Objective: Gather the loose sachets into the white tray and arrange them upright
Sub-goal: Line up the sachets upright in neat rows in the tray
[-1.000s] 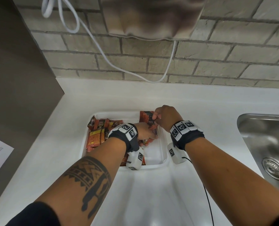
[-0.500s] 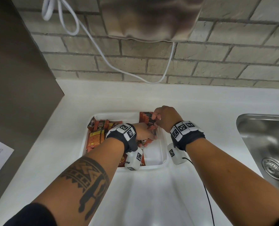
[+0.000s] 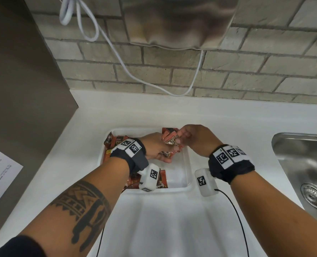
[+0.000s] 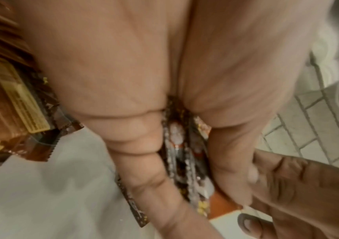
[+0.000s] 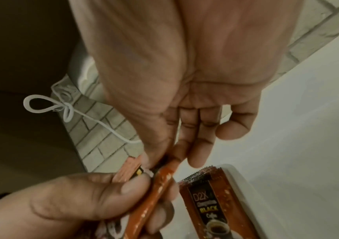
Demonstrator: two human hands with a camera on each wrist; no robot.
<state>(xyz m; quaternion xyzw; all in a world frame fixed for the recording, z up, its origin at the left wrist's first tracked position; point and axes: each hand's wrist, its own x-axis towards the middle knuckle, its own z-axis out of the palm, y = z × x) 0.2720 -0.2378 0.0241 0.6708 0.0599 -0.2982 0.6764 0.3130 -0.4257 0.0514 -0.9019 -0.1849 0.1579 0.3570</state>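
At the far left of the head view a printed sheet of paper [image 3: 0, 175] lies on a dark surface beside the white bench [image 3: 83, 130]. The white tray [image 3: 188, 164] sits on the bench near the middle, and at its 9 o'clock side a row of brown-and-orange coffee sachets [image 3: 115, 141] leans against the left wall; more sachets lie at the tray's 6 o'clock edge, partly hidden under the left wrist camera.

The left hand [image 3: 157, 147] is over the tray's middle, its fingers and thumb curled round a bunch of sachets [image 3: 169, 140] held edge-up. The left wrist view shows the serrated ends of that bunch [image 4: 185, 158] squeezed between thumb and fingers.

Just at 3 o'clock of the bunch, the right hand [image 3: 194, 138] meets it: thumb and forefinger pinch the top of one orange sachet [image 5: 160, 182] in the bunch, while the other fingers hang loosely. A single sachet printed "D2X BLACK" [image 5: 209, 207] stands against the tray's far wall at 12 o'clock, just beyond both hands.

On the brick wall [image 3: 246, 71] above, a white cable [image 3: 116, 51] loops down from a steel appliance [image 3: 180, 21]. At the far right, at 3 o'clock of the tray and well apart from it, is a steel sink [image 3: 302, 167] with its drain.
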